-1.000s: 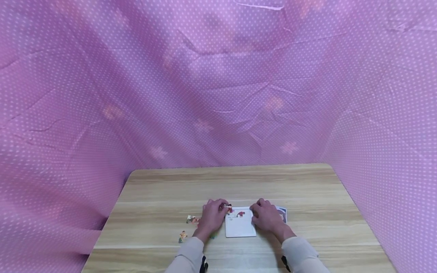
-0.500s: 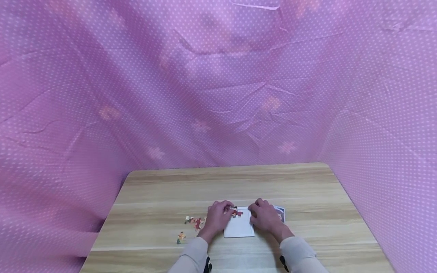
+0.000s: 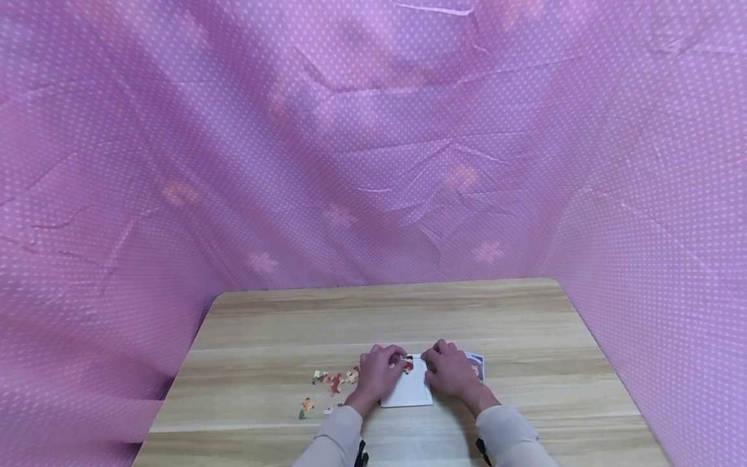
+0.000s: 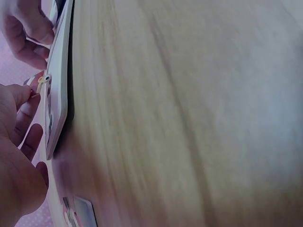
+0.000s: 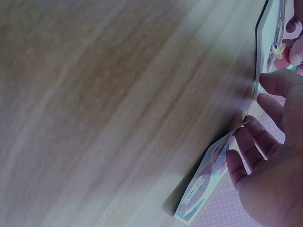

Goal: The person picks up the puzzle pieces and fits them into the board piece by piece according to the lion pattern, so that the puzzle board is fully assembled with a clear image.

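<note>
My left hand [image 3: 378,375] is over the upper left part of a white puzzle board [image 3: 406,392], pinching a puzzle piece between thumb and fingers. In the left wrist view the piece [image 4: 40,81] shows red with a small yellow detail, tilted at the board's surface. Part of the board's picture [image 3: 408,364] shows beside the fingertips; the rest there is hidden. My right hand [image 3: 452,373] rests at the board's right edge. In the right wrist view its thumb touches the board [image 5: 265,52], while the other fingers, loosely bent, lie against a picture card [image 5: 201,184].
Several loose puzzle pieces [image 3: 335,383] lie left of my left hand, and another piece [image 3: 307,407] lies nearer the front. The card [image 3: 477,364] sticks out beyond my right hand. A pink dotted cloth [image 3: 350,162] hangs behind the wooden table [image 3: 373,318].
My left hand has moved right across the top of the board with the puzzle piece, uncovering more loose pieces at the left. My right hand stays at the board's right edge.
</note>
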{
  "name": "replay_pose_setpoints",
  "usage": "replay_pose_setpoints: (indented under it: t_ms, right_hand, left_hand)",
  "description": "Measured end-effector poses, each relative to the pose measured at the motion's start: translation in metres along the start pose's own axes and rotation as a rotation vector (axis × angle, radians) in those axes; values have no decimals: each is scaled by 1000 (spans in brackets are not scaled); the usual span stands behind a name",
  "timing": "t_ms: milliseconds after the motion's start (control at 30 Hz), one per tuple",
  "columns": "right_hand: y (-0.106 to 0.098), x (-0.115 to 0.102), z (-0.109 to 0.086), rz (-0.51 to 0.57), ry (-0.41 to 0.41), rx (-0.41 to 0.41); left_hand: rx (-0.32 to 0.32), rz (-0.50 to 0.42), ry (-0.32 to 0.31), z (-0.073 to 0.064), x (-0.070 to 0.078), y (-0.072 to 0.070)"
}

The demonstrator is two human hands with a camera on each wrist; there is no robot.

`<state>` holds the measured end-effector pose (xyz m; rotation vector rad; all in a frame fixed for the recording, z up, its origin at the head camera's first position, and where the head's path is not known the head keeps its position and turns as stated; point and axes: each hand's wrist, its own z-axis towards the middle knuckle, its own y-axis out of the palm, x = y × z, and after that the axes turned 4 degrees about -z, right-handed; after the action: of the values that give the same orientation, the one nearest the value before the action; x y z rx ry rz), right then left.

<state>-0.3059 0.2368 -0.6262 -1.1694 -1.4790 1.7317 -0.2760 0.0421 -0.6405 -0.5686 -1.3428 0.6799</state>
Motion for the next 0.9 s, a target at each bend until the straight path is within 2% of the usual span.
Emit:
replay_pose_setpoints:
  t_ms: [267, 567, 800, 900]
  right_hand:
    - [-1, 3, -6, 8, -17, 0]
    - [-2, 6, -12, -6, -41, 0]
    - [-3, 9, -14, -11, -58, -5]
    - [-4, 10, -16, -17, -69, 2]
  left_hand:
    - [-8, -42, -1, -4, 8, 10]
    - [4, -28, 19, -7, 13, 20]
    - [2, 63, 33, -10, 17, 21]
    - [-7, 76, 42, -13, 19, 21]
